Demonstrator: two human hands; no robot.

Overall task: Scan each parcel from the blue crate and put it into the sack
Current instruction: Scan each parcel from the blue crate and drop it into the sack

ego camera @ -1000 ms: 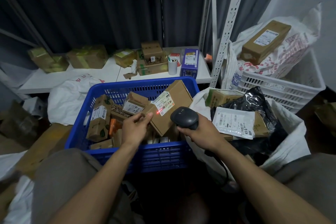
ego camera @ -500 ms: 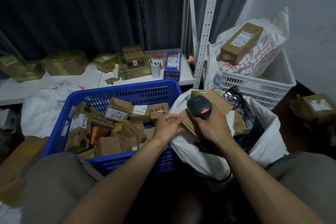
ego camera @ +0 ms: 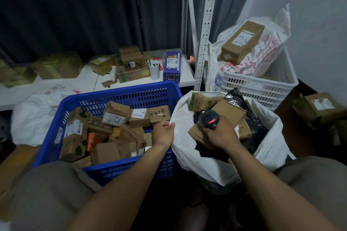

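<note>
The blue crate (ego camera: 122,95) stands in front of me on the left, holding several cardboard parcels (ego camera: 116,113). To its right sits the open white sack (ego camera: 202,161), with boxes and black bags inside. A brown flat parcel (ego camera: 228,111) lies on top of the sack's contents. My left hand (ego camera: 163,133) pinches the sack's left rim beside the crate. My right hand (ego camera: 221,133) is over the sack, closed around a black barcode scanner (ego camera: 207,119) whose red light glows.
A white crate (ego camera: 262,88) with a printed bag and a long box (ego camera: 242,42) stands behind the sack. The low white shelf (ego camera: 88,80) carries boxes, a cup and a purple carton. A shelf post (ego camera: 204,43) rises between. Another box (ego camera: 319,107) lies far right.
The brown parcel I scanned over the crate has gone into the sack. My left hand let it go and now grips the sack's rim; my right hand moved over the sack with the scanner.
</note>
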